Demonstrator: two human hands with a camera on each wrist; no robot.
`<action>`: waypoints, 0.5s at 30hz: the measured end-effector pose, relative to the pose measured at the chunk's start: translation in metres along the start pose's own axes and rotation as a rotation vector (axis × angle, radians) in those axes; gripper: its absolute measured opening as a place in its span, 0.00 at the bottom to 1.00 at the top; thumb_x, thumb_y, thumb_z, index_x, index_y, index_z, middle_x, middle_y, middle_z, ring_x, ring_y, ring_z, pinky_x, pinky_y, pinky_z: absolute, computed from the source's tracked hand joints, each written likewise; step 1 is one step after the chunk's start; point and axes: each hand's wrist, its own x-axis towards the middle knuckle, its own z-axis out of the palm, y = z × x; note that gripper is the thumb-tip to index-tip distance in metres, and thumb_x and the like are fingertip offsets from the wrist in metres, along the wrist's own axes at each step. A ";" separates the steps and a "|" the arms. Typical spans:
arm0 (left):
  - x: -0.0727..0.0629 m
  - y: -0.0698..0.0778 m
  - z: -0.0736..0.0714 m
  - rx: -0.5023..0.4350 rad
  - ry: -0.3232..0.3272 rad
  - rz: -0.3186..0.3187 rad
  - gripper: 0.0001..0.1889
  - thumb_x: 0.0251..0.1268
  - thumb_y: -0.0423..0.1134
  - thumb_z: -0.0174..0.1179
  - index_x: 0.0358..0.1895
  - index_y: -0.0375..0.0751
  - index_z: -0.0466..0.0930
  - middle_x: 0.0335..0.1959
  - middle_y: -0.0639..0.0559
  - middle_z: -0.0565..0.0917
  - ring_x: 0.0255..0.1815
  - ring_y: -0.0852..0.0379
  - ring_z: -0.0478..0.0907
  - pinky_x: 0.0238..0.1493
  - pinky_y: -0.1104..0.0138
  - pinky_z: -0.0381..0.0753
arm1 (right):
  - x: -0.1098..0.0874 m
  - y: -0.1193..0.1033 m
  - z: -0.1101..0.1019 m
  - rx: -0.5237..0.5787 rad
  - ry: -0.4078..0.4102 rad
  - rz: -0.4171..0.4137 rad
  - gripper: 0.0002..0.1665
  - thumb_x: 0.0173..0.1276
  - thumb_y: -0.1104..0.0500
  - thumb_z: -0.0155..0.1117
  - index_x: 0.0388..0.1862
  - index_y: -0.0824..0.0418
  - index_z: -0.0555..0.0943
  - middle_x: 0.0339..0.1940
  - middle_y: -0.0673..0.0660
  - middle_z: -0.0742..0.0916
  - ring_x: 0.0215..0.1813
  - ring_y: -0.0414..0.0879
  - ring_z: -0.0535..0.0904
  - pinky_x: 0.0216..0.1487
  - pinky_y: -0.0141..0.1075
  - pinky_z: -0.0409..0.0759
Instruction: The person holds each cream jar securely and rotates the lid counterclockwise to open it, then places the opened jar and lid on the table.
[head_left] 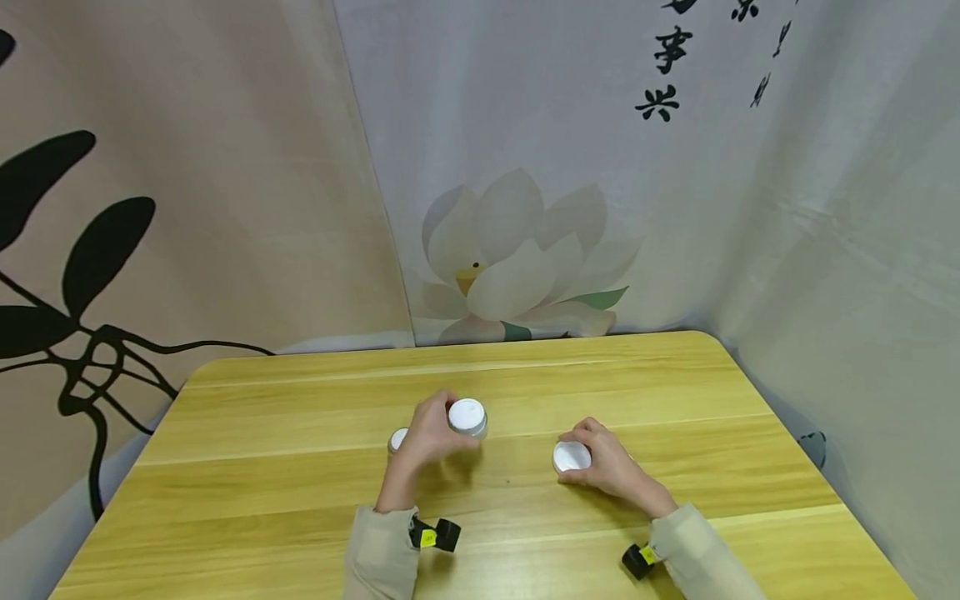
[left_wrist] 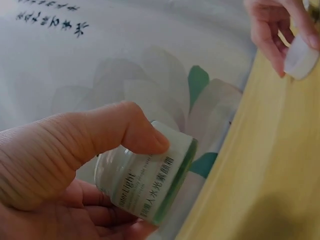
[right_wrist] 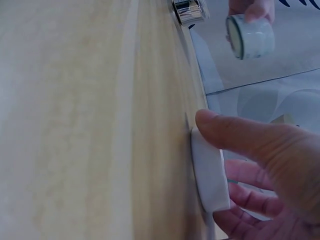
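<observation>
My left hand (head_left: pixel 433 435) grips a small cream jar (head_left: pixel 467 417) above the table, with the thumb on one side and the fingers round the other. In the left wrist view the jar (left_wrist: pixel 150 172) is pale and clear-walled, with dark printing and a green edge. My right hand (head_left: pixel 611 467) pinches a round white lid (head_left: pixel 572 457) between thumb and fingers, its white inside facing up. In the right wrist view the lid (right_wrist: pixel 210 170) stands close over the wood. The two hands are well apart.
A small round piece with a white top (head_left: pixel 397 438) lies by my left wrist, partly hidden by it; the right wrist view shows its shiny silver side (right_wrist: pixel 190 12). The wooden table (head_left: pixel 300 433) ends at a printed curtain (head_left: pixel 525 208) behind.
</observation>
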 end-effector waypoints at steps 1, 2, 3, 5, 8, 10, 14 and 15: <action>0.000 -0.001 0.001 0.009 -0.005 0.002 0.29 0.32 0.31 0.75 0.44 0.29 0.73 0.39 0.42 0.79 0.42 0.45 0.76 0.45 0.54 0.76 | 0.000 0.000 0.000 0.001 -0.003 0.002 0.30 0.45 0.52 0.79 0.46 0.66 0.81 0.39 0.56 0.77 0.39 0.49 0.74 0.38 0.38 0.76; 0.000 -0.003 0.002 0.017 -0.011 0.004 0.29 0.32 0.31 0.75 0.44 0.29 0.73 0.38 0.42 0.79 0.42 0.45 0.77 0.45 0.54 0.77 | 0.000 0.000 0.000 0.002 -0.005 0.004 0.31 0.45 0.52 0.79 0.46 0.66 0.81 0.39 0.56 0.77 0.39 0.49 0.74 0.38 0.38 0.76; 0.001 -0.004 0.003 0.026 -0.017 0.002 0.29 0.32 0.31 0.75 0.43 0.29 0.73 0.38 0.42 0.79 0.41 0.45 0.77 0.45 0.54 0.77 | 0.000 0.001 0.000 0.002 -0.007 0.007 0.31 0.45 0.52 0.79 0.46 0.66 0.81 0.39 0.56 0.77 0.39 0.49 0.74 0.38 0.38 0.76; 0.001 -0.007 0.005 0.039 -0.030 -0.006 0.29 0.32 0.32 0.75 0.43 0.30 0.73 0.37 0.43 0.78 0.41 0.45 0.77 0.44 0.54 0.77 | 0.000 0.001 0.000 0.003 -0.011 0.011 0.31 0.45 0.52 0.79 0.46 0.65 0.81 0.39 0.56 0.77 0.39 0.49 0.74 0.38 0.38 0.76; 0.000 -0.011 0.009 0.056 -0.054 -0.026 0.28 0.32 0.31 0.75 0.43 0.31 0.72 0.36 0.43 0.78 0.41 0.45 0.76 0.44 0.55 0.77 | 0.001 0.001 0.000 0.002 -0.016 0.016 0.31 0.45 0.52 0.79 0.47 0.65 0.81 0.39 0.56 0.77 0.39 0.49 0.74 0.39 0.38 0.76; 0.001 -0.013 0.011 0.062 -0.065 -0.040 0.28 0.32 0.31 0.75 0.42 0.31 0.72 0.36 0.44 0.78 0.40 0.46 0.76 0.43 0.55 0.77 | 0.001 0.002 0.001 0.002 -0.016 0.014 0.31 0.45 0.52 0.79 0.47 0.65 0.81 0.39 0.56 0.77 0.39 0.49 0.74 0.39 0.38 0.76; 0.002 -0.018 0.015 0.066 -0.074 -0.055 0.29 0.31 0.31 0.75 0.42 0.32 0.71 0.36 0.44 0.77 0.40 0.47 0.75 0.42 0.56 0.77 | 0.001 0.002 0.001 0.007 -0.014 0.007 0.31 0.45 0.52 0.79 0.47 0.65 0.81 0.39 0.56 0.77 0.39 0.49 0.74 0.38 0.38 0.76; 0.002 -0.019 0.016 0.066 -0.074 -0.057 0.29 0.31 0.31 0.75 0.42 0.32 0.71 0.36 0.44 0.77 0.39 0.47 0.75 0.42 0.56 0.77 | 0.001 0.002 0.001 0.008 -0.015 0.006 0.31 0.45 0.52 0.79 0.47 0.65 0.81 0.39 0.56 0.77 0.39 0.49 0.74 0.38 0.39 0.76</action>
